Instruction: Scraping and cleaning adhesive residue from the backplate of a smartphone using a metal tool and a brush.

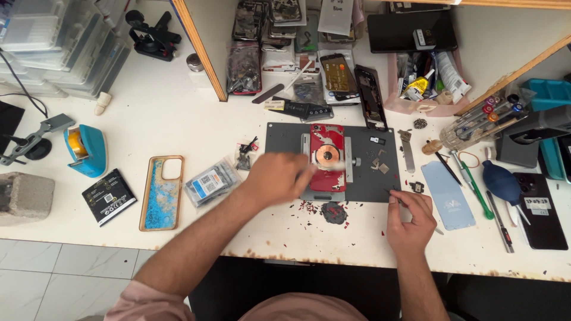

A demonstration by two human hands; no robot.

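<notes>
A red opened phone (326, 163) with a copper coil showing lies clamped on a grey work mat (285, 138) on the white tabletop (166, 113). The left hand (278, 177), blurred, sits at the phone's left edge; whether its grip is closed I cannot tell. Right of the phone, at the mat's corner, the right hand (410, 221) pinches a thin tool (394, 196). Red shards (333, 212) lie just below the phone.

Left hand (278, 177), blurred, rests at the red phone (326, 156) clamped on the grey mat (285, 138); right hand (409, 219) pinches a thin tool (397, 201).
</notes>
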